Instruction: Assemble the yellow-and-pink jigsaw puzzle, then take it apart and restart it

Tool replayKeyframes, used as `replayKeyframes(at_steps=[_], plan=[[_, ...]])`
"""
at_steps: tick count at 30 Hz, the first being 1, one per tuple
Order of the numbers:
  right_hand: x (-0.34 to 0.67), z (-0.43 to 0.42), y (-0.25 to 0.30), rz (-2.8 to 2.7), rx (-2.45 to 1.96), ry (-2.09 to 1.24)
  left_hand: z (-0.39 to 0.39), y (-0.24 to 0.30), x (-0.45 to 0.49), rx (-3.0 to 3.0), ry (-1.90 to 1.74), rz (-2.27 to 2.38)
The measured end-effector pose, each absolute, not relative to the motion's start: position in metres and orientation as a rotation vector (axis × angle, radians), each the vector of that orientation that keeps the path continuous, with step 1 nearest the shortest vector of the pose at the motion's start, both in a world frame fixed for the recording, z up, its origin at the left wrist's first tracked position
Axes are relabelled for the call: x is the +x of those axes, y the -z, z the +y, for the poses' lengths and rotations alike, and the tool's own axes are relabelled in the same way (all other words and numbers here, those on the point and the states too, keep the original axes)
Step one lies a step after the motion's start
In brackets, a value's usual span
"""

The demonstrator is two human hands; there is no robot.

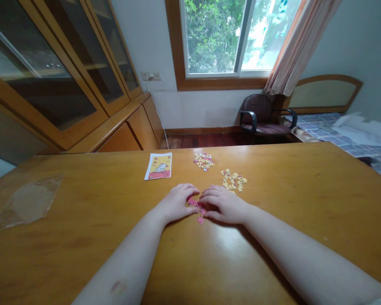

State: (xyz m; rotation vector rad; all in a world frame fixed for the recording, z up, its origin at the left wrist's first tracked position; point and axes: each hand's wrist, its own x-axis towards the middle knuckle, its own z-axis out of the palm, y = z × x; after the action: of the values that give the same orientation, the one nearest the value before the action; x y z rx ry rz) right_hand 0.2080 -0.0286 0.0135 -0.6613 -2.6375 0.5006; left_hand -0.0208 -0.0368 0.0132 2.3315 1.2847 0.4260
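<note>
A small pile of pink jigsaw puzzle pieces [193, 203] lies on the table between my two hands. My left hand [179, 202] curls around the pile from the left, its fingers behind the pieces and its thumb in front. From the right, my right hand [224, 204] bends its fingers and thumb around the same pieces. One pink piece [200, 220] lies at the near edge of the pile. Just beyond my right hand is a loose group of pale yellow puzzle pieces [234, 180]. Some pink pieces are hidden under my fingers.
A mixed heap of puzzle pieces [203, 161] sits near the table's far edge. Left of it lies a picture card [159, 166] with a white animal on yellow and pink. A clear plastic bag [27, 201] rests at the table's left side. Behind the table stands an office chair [262, 114].
</note>
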Motion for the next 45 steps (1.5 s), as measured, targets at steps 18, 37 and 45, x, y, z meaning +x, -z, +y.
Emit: replayKeyframes(at_steps=[18,37,45], plan=[[0.21,-0.026,-0.009,-2.612,-0.741,-0.44,-0.035,-0.013,-0.025,2.385,-0.447,1.349],[0.211,-0.025,-0.01,-2.541,-0.784,-0.413,-0.035,-0.014,-0.024,2.418,-0.513,1.345],[0.211,-0.024,-0.006,-2.516,-0.798,-0.396,-0.032,-0.005,-0.021,2.451,-0.475,1.427]])
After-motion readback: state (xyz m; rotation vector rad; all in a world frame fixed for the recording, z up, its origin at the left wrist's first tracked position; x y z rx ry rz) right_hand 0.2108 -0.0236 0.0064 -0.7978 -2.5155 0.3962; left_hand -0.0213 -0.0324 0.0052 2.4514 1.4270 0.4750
